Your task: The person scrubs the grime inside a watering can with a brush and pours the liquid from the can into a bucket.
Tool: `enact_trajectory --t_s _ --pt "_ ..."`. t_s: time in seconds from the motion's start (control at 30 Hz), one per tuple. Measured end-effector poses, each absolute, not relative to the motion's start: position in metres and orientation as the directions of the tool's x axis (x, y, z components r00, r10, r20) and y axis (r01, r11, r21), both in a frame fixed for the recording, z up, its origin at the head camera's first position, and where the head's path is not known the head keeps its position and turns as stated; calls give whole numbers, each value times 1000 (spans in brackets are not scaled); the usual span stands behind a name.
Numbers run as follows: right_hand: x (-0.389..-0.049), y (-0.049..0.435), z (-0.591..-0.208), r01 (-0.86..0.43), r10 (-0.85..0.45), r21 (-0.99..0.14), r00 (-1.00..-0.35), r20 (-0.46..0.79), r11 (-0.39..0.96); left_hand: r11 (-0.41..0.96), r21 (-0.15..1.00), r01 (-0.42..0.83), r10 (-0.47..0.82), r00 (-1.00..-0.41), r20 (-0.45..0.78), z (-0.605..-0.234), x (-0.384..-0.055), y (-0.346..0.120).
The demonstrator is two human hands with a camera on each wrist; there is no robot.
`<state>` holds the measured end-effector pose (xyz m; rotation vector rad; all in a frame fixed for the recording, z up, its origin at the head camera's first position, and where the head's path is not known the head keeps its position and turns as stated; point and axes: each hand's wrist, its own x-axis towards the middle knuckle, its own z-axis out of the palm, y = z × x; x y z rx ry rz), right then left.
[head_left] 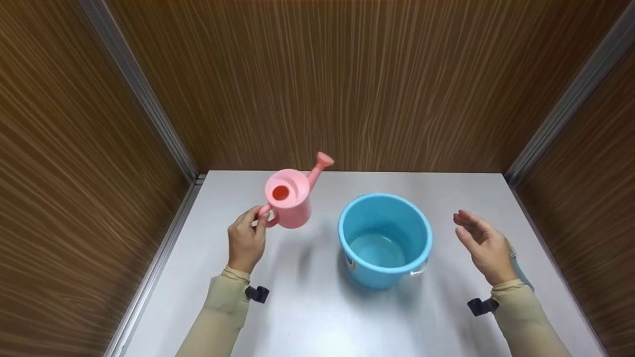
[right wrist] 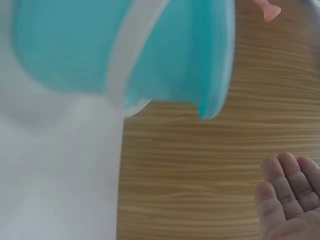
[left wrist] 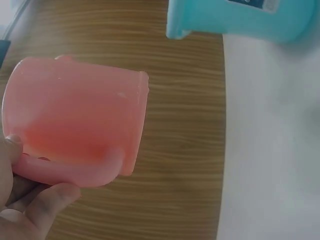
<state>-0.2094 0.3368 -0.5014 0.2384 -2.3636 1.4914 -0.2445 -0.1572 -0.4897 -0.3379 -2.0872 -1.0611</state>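
Note:
My left hand (head_left: 247, 238) pinches the handle (left wrist: 75, 172) of a pink watering can (head_left: 293, 210), holding it above the table left of a blue bucket (head_left: 382, 280). The can is close to upright, its spout and sprinkler head (head_left: 325, 159) pointing up and to the right. In the left wrist view, fingers and thumb lie around the handle's lower part. My right hand (head_left: 488, 248) is in the air to the right of the bucket, apart from it, fingers extended and holding nothing. The bucket stands upright with its white handle (right wrist: 131, 50) hanging down its side.
A white table (head_left: 307, 322) lies under everything. Wood-grain panels (head_left: 317, 84) rise at the back and both sides, joined by grey metal corner posts (head_left: 144, 94). A small black device (head_left: 258, 294) is strapped to each wrist.

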Motion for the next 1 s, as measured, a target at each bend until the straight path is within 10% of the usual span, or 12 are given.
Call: enact_trajectory --t_s 1.0 --pt "-201 347 -603 -196 -57 -589 -968 246 784 617 742 263 -328 -770 547 -620 -229 -171"
